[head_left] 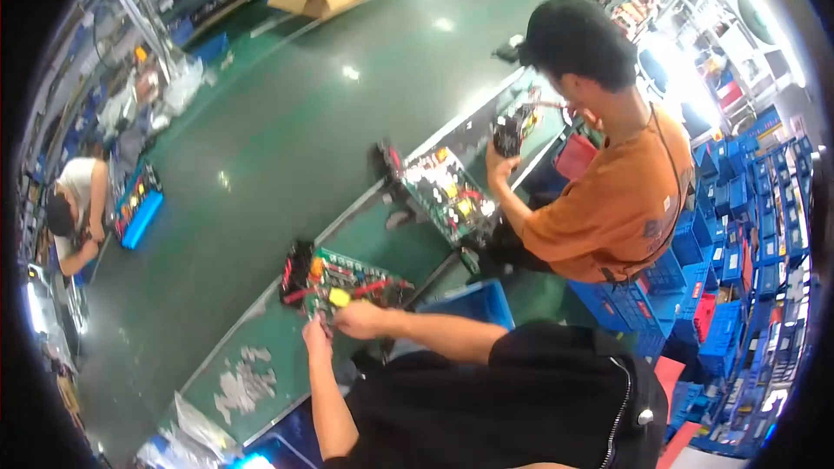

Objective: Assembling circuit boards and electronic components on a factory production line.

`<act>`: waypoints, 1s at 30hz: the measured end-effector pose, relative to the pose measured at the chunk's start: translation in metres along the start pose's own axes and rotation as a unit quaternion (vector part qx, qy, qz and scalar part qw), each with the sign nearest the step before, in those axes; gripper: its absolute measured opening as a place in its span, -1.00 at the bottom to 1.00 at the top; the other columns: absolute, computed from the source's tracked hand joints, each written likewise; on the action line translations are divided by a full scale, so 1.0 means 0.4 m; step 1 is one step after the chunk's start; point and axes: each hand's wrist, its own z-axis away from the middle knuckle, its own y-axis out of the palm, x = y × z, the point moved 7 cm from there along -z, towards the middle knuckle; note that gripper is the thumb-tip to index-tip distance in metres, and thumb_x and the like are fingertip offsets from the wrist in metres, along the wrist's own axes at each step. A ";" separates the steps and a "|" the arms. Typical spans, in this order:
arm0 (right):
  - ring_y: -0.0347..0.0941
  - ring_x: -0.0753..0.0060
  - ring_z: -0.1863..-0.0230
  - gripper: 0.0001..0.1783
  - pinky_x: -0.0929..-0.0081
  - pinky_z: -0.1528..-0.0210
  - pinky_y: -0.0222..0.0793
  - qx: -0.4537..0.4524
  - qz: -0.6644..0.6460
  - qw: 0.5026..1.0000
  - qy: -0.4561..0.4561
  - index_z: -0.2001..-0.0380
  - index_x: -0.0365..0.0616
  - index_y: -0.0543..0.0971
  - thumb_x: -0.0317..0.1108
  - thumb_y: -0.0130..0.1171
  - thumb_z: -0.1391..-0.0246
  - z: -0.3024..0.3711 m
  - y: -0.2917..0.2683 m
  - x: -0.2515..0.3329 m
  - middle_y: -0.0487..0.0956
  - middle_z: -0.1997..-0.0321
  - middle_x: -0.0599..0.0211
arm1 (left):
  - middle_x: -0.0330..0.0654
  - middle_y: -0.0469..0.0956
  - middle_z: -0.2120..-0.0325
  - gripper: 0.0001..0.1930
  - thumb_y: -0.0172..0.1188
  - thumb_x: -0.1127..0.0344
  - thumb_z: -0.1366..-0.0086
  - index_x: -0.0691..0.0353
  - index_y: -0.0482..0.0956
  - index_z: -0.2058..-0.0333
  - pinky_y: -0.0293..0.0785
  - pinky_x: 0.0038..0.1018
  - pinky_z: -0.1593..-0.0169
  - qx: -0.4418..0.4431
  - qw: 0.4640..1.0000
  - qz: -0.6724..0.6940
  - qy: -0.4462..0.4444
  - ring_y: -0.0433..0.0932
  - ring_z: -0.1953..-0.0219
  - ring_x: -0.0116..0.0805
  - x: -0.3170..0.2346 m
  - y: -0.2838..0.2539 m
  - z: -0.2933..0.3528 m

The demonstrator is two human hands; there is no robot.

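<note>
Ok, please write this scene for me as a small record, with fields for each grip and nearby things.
Left grip: at near edge of green circuit board with red wires; closure unclear
Right grip: beside left grip, near small yellow block; closure unclear
Surface: flat green worktop
Co-worker: person in orange short-sleeved shirt, on the right, holding black part
Nearby: blue plastic bin, beyond right forearm

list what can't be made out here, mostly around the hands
- Head view, left hand: what its fingers hold at the circuit board is too small and blurred to tell.
- Head view, right hand: its fingertips are hard to make out, too small and blurred.
- Head view, blue bin: partly hidden by the right forearm.
- Head view, black jacket: cut off by the lower edge.
</note>
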 end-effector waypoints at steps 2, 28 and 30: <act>0.54 -0.10 0.33 -0.80 0.08 0.27 0.46 0.037 0.033 0.999 0.006 0.44 -0.14 0.59 -0.27 0.07 0.03 0.029 -0.010 -0.032 0.58 0.41 0.00 | -0.41 0.27 0.65 -0.75 0.03 0.16 -0.40 0.23 0.53 0.31 0.10 -0.65 0.66 -0.013 0.980 0.136 -0.148 0.22 0.70 -0.61 -0.024 0.074 0.032; 0.51 0.03 0.31 -0.73 0.16 0.23 0.39 -0.176 0.043 0.983 0.040 0.23 -0.16 0.64 -0.22 0.11 -0.14 -0.022 -0.144 0.087 0.54 0.41 0.03 | -0.06 0.57 0.52 -0.77 0.16 0.31 -0.28 0.40 0.53 0.21 0.45 -0.37 0.44 -0.071 0.874 -0.375 0.302 0.59 0.53 -0.23 -0.346 0.085 0.243; 0.48 -0.07 0.25 -0.76 0.08 0.18 0.37 -0.116 -0.002 0.991 0.064 0.24 -0.15 0.63 -0.28 0.11 -0.09 -0.006 -0.090 0.072 0.51 0.36 0.02 | -0.06 0.59 0.51 -0.77 0.19 0.32 -0.27 0.41 0.53 0.22 0.47 -0.39 0.44 -0.062 0.922 -0.303 0.234 0.60 0.51 -0.27 -0.349 0.086 0.247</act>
